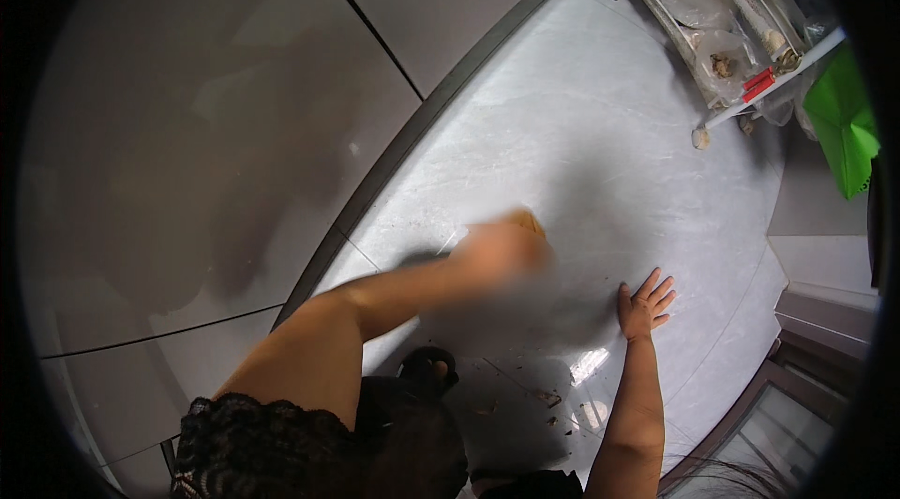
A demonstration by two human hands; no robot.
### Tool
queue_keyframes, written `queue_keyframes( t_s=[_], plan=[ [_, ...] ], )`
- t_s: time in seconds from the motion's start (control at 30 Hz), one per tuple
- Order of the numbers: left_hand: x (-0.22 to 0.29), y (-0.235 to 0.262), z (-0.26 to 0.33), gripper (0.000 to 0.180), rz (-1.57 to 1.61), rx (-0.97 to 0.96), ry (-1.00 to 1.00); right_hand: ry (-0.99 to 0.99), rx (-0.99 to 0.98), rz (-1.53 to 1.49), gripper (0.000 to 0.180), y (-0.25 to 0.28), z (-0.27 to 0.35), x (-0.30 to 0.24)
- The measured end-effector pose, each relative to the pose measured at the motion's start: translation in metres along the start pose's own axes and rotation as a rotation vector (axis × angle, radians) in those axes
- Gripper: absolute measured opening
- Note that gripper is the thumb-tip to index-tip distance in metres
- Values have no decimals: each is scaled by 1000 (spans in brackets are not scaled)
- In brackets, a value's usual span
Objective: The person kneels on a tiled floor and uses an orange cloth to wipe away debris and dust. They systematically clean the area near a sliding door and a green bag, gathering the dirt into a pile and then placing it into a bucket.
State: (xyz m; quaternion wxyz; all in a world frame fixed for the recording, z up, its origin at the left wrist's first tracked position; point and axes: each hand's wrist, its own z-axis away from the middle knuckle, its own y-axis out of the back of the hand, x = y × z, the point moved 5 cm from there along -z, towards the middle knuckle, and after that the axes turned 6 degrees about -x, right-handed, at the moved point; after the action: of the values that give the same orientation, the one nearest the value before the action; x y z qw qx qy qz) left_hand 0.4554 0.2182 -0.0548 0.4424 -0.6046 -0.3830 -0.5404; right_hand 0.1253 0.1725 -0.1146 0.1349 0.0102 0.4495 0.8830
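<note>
Left hand [502,251], motion-blurred, covered an orange-tan cloth [527,221] on the grey floor [581,124]; I could not tell its grip. Right hand [645,302] lay flat, fingers spread, holding nothing (wire rack [722,21] well apart).

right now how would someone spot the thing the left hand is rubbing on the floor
Start at the big pale grey floor with its dark curved edge. Near its middle, the blurred left hand presses a small orange-tan cloth or sponge, too blurred to tell which. It is the only warm-coloured thing there; the right hand lies flat, bare, beside it.
</note>
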Motion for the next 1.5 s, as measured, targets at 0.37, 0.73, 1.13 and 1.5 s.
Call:
queue_keyframes(
  t_s=[0.37,0.73,1.13,1.5],
  plan=[
    [9,154,15,42,-1421,265,455,-2,18,10,91,-4,-3,3],
    [-14,87,-30,48,-1412,116,614,21,38,-37,91,-3,-3,14],
    [5,105,103,45,-1409,317,548,12,13,-31,92,0,-1,5],
    [12,199,-118,58,-1293,619,716,-1,-17,-31,91,2,0,5]
  ],
)
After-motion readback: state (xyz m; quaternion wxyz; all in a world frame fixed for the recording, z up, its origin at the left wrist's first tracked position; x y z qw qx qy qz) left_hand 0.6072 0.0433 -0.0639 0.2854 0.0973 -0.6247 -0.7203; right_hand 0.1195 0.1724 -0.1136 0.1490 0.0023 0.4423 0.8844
